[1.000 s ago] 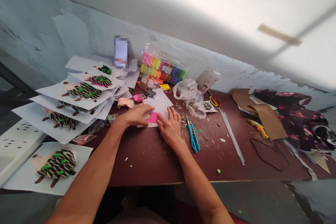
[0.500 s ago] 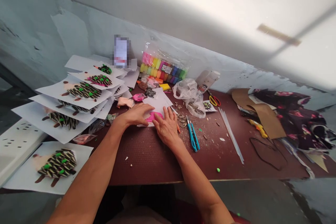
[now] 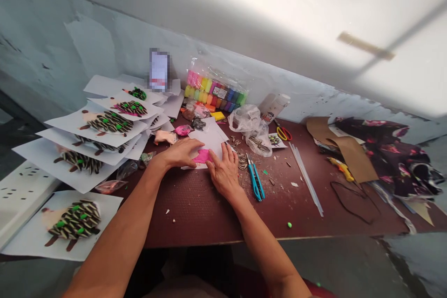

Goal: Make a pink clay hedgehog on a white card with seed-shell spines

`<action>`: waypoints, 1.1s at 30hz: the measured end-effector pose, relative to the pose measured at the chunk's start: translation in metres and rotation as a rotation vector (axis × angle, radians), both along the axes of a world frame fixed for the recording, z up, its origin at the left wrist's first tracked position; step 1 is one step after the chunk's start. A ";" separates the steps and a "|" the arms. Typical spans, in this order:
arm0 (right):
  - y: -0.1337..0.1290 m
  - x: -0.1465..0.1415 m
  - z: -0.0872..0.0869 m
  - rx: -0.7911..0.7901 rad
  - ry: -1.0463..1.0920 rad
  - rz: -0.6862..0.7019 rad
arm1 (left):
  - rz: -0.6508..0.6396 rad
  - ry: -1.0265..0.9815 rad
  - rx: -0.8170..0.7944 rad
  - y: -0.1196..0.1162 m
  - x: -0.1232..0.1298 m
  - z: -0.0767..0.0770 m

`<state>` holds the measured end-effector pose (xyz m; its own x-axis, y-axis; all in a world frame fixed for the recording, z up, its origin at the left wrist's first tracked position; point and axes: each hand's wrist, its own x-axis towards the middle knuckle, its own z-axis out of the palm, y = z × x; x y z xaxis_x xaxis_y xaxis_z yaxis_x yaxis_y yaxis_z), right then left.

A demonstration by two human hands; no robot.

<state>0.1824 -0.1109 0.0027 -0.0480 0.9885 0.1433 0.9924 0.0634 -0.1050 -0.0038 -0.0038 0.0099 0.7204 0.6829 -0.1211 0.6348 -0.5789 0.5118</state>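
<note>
A flattened patch of pink modelling clay [image 3: 201,156] lies on a sheet of white paper [image 3: 210,136] in the middle of the table. My left hand [image 3: 182,151] is at the clay's left side, its fingers extended over the paper. At the right edge of the clay is my right hand [image 3: 225,170], palm down with fingers stretched out. Neither hand grips anything. Beyond my left hand sit a lump of peach clay [image 3: 165,137] and a bright pink wrapped lump [image 3: 183,130]. Striped sunflower seeds [image 3: 242,161] are scattered just right of my right hand.
Stacked papers with seed-covered hedgehog pictures [image 3: 111,122] fill the left side, by a white power strip [image 3: 21,191]. A blue utility knife [image 3: 256,179], red-yellow scissors [image 3: 283,132], clear glue sticks [image 3: 307,181] and a yellow glue gun [image 3: 341,169] lie rightward. Coloured clay packs [image 3: 216,92] stand behind.
My right hand has drawn slightly right, its fingers closer together, and more of the pink clay shows between the hands. My left hand stays nearly in place. The view has shifted slightly.
</note>
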 end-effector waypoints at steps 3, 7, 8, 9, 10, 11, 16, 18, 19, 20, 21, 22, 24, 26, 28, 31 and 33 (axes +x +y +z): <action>0.004 0.001 0.001 -0.032 -0.009 -0.022 | 0.009 -0.009 -0.004 0.000 0.000 0.000; 0.007 0.002 0.003 -0.046 -0.023 -0.013 | 0.008 -0.025 -0.012 0.000 0.000 -0.001; 0.007 0.001 0.004 -0.043 -0.023 -0.010 | 0.009 -0.030 -0.015 0.001 0.000 -0.001; 0.007 0.001 0.004 -0.038 -0.021 -0.007 | 0.010 -0.034 -0.017 0.001 0.000 -0.002; 0.007 0.000 0.005 -0.035 -0.018 -0.001 | 0.009 -0.039 -0.016 0.001 0.000 -0.002; 0.008 -0.002 0.005 -0.034 -0.015 0.006 | 0.008 -0.042 -0.016 0.002 -0.001 -0.003; 0.013 -0.008 0.009 -0.073 -0.015 0.060 | -0.009 -0.067 -0.030 0.005 -0.003 -0.009; 0.016 -0.009 0.011 -0.080 -0.011 0.075 | -0.011 -0.090 -0.040 0.007 -0.005 -0.012; 0.017 -0.009 0.012 -0.080 -0.009 0.079 | -0.010 -0.102 -0.042 0.008 -0.005 -0.013; 0.017 -0.009 0.013 -0.080 -0.008 0.082 | -0.008 -0.111 -0.040 0.009 -0.006 -0.014; 0.018 -0.010 0.014 -0.081 -0.009 0.087 | -0.005 -0.117 -0.036 0.009 -0.006 -0.015; 0.018 -0.010 0.015 -0.083 -0.011 0.093 | -0.003 -0.119 -0.031 0.009 -0.005 -0.016; 0.018 -0.012 0.015 -0.087 -0.017 0.111 | 0.002 -0.113 -0.027 0.009 -0.005 -0.016; 0.018 -0.014 0.014 -0.088 -0.021 0.127 | 0.006 -0.104 -0.031 0.008 -0.004 -0.015; 0.019 -0.015 0.012 -0.082 -0.021 0.134 | 0.007 -0.099 -0.034 0.007 -0.004 -0.013; 0.018 -0.013 0.010 -0.075 -0.004 0.134 | 0.006 -0.104 -0.036 0.007 -0.005 -0.012; 0.014 -0.010 0.008 -0.070 0.016 0.123 | 0.003 -0.102 -0.047 0.007 -0.006 -0.011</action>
<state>0.1728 -0.0966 0.0111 -0.1677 0.9829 0.0756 0.9757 0.1765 -0.1296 -0.0095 0.0030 -0.0012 0.7283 0.6807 -0.0788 0.5799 -0.5509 0.6002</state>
